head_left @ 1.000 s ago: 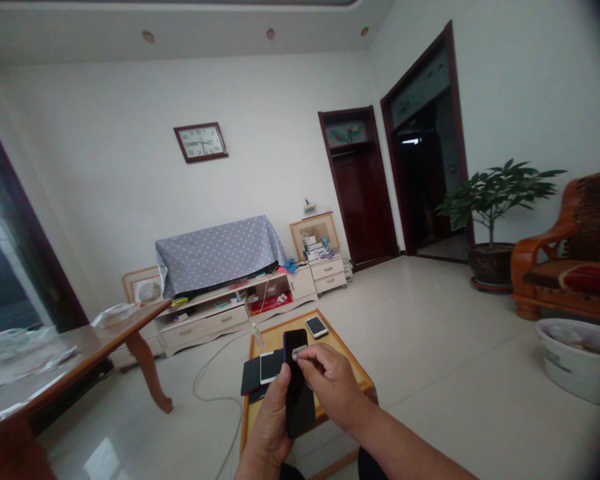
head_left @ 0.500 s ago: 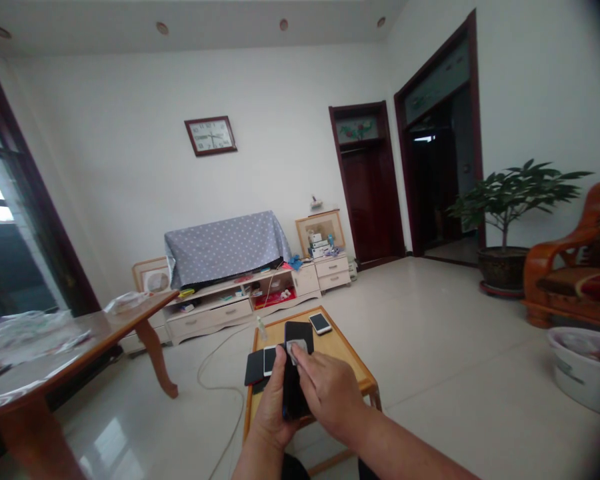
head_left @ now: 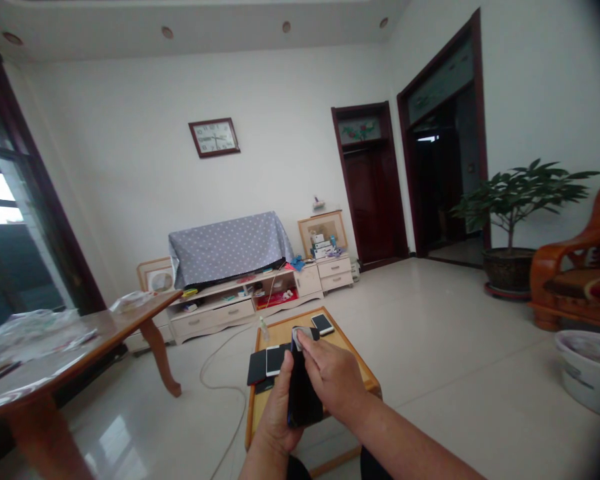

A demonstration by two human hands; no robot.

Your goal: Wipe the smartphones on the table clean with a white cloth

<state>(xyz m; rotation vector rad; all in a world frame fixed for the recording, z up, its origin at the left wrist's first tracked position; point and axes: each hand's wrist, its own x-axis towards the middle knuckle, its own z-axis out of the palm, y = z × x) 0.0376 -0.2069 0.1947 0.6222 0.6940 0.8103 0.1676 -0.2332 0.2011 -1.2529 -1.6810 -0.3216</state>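
Note:
My left hand (head_left: 279, 411) is closed round the lower left side of a black smartphone (head_left: 303, 398), its thumb along the edge. My right hand (head_left: 334, 375) pinches a small white wipe (head_left: 301, 335) and presses it against the phone's upper end. Beneath them stands a low wooden table (head_left: 353, 355). On its left part lie a dark phone (head_left: 257, 368) and a white-framed phone (head_left: 275, 360), side by side. Another white phone (head_left: 323, 325) rests near the far right corner, and a small clear bottle (head_left: 264, 328) stands at the far left corner.
To the left is a larger wooden table (head_left: 100, 339) covered with plastic bags. A cable (head_left: 205, 385) runs over the floor. Along the wall stands a low white cabinet (head_left: 215, 321). A white bucket (head_left: 587, 373) and a wooden armchair (head_left: 555, 287) are at the right.
The wipe and my right hand have moved up to the phone's top end. The phone has turned and tilted in my left hand. The view has shifted slightly.

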